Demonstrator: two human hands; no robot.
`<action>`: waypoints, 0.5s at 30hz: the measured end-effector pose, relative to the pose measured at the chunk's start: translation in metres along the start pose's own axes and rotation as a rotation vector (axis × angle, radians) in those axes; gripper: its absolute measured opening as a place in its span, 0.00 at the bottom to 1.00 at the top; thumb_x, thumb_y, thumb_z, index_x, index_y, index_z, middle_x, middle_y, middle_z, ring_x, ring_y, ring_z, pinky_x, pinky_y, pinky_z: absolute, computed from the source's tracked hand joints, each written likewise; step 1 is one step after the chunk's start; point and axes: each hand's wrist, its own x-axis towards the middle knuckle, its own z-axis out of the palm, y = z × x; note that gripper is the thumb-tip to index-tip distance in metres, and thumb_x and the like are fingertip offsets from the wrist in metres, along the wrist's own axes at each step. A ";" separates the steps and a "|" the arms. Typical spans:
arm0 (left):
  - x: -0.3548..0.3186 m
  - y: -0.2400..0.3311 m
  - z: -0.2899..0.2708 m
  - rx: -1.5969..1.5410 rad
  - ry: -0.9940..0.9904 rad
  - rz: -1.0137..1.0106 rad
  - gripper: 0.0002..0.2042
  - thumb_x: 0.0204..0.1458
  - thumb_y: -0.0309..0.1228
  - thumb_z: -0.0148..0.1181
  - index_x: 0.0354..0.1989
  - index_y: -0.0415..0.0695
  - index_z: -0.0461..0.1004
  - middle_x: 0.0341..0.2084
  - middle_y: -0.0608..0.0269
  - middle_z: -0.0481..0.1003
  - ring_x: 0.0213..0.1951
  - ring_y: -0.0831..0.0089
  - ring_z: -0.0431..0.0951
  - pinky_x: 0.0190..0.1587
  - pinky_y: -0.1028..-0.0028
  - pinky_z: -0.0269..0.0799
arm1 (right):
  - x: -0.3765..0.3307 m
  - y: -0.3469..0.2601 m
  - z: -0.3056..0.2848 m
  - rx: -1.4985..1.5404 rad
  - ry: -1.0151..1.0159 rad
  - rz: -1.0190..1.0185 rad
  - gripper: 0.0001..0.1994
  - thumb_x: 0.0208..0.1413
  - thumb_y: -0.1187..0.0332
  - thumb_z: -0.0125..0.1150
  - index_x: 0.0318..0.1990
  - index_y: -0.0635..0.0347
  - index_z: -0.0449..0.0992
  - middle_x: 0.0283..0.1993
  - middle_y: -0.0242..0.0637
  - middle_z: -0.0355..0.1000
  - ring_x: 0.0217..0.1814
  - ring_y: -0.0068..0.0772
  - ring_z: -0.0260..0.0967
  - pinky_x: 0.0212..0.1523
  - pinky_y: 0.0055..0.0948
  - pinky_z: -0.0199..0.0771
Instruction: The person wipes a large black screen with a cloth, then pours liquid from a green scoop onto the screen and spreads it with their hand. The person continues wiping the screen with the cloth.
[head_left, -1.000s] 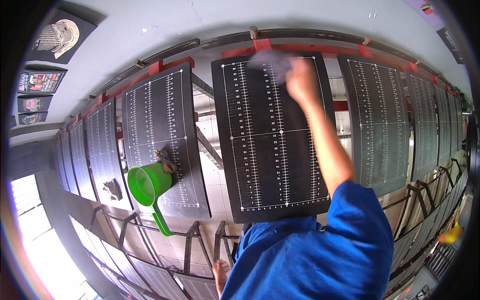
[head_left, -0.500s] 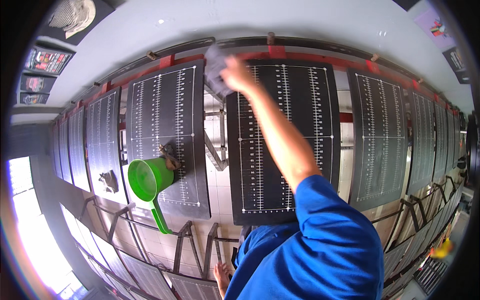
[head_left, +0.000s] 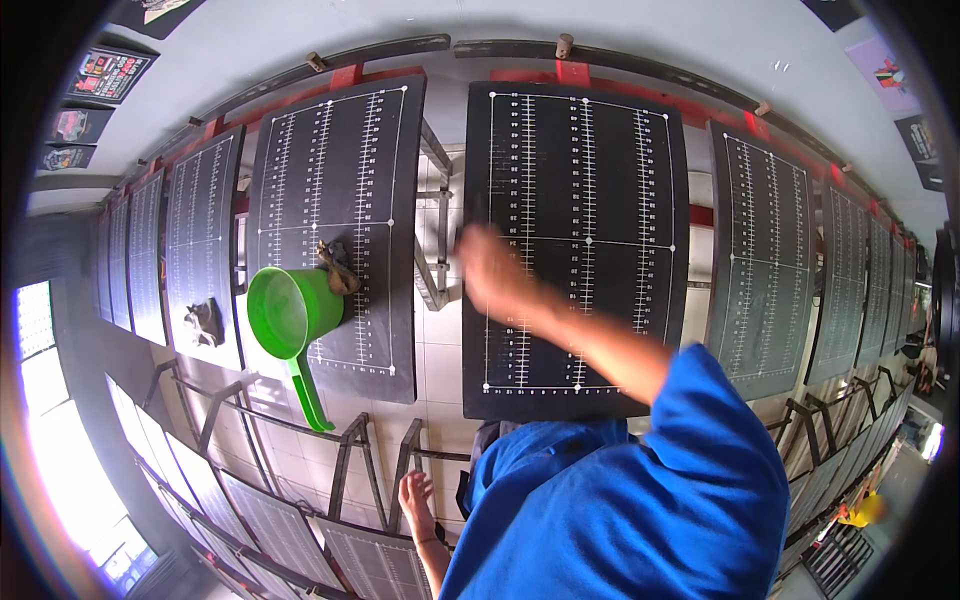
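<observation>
My right hand [head_left: 490, 270] is over the left edge of the dark board [head_left: 630, 320] in front of me, smeared by motion. I cannot make out its fingers or any cloth in it. White ruled lines and scale marks cover this board. My left hand [head_left: 416, 497] hangs low at my left side, its fingers loosely bent and apart, holding nothing visible. On the neighbouring board [head_left: 290, 215] to the left rests a green long-handled dipper [head_left: 315, 305]. A crumpled grey-brown cloth [head_left: 340, 268] lies against the dipper's far side.
Another crumpled cloth [head_left: 204, 322] lies on a board farther left. Similar marked boards [head_left: 765, 300] stand in a row on both sides. Metal frames [head_left: 345, 470] and more boards are behind me. A dark rail [head_left: 640, 65] runs along the wall.
My right hand has come down from the board's top left corner, where it held a grey cloth, to mid-height; that cloth is no longer discernible. My left hand has risen slightly. The view has shifted.
</observation>
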 end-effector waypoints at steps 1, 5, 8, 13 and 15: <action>0.001 0.014 0.006 0.026 -0.025 0.037 0.19 0.65 0.46 0.51 0.51 0.42 0.73 0.41 0.59 0.78 0.38 0.71 0.79 0.40 0.73 0.74 | -0.042 -0.061 0.001 0.206 -0.170 0.167 0.04 0.49 0.81 0.50 0.26 0.65 0.71 0.33 0.51 0.67 0.35 0.48 0.65 0.35 0.46 0.65; -0.004 0.000 0.013 0.237 -0.146 0.007 0.20 0.65 0.45 0.51 0.53 0.42 0.72 0.41 0.58 0.78 0.40 0.71 0.79 0.42 0.72 0.74 | -0.168 -0.150 0.068 0.718 -1.053 -0.253 0.21 0.46 0.78 0.56 0.49 0.54 0.82 0.47 0.45 0.73 0.51 0.43 0.70 0.56 0.40 0.71; -0.014 -0.057 -0.011 0.358 -0.150 0.064 0.18 0.65 0.45 0.51 0.49 0.41 0.74 0.34 0.64 0.77 0.35 0.76 0.76 0.36 0.76 0.72 | -0.090 -0.115 0.045 0.974 -0.742 0.156 0.30 0.47 0.81 0.50 0.62 0.55 0.71 0.54 0.45 0.71 0.54 0.43 0.69 0.57 0.36 0.70; -0.043 -0.091 -0.026 0.355 -0.014 -0.230 0.16 0.64 0.43 0.52 0.43 0.43 0.77 0.17 0.76 0.64 0.19 0.83 0.63 0.21 0.79 0.59 | 0.060 0.041 -0.062 0.545 0.185 0.266 0.30 0.48 0.86 0.42 0.63 0.64 0.65 0.59 0.43 0.72 0.59 0.35 0.71 0.65 0.32 0.66; -0.046 -0.099 -0.028 0.323 -0.010 -0.235 0.16 0.64 0.43 0.53 0.42 0.43 0.77 0.17 0.76 0.64 0.19 0.83 0.63 0.21 0.79 0.59 | 0.086 0.092 -0.123 0.509 0.262 0.531 0.20 0.57 0.72 0.49 0.57 0.65 0.70 0.46 0.48 0.78 0.47 0.46 0.78 0.51 0.36 0.75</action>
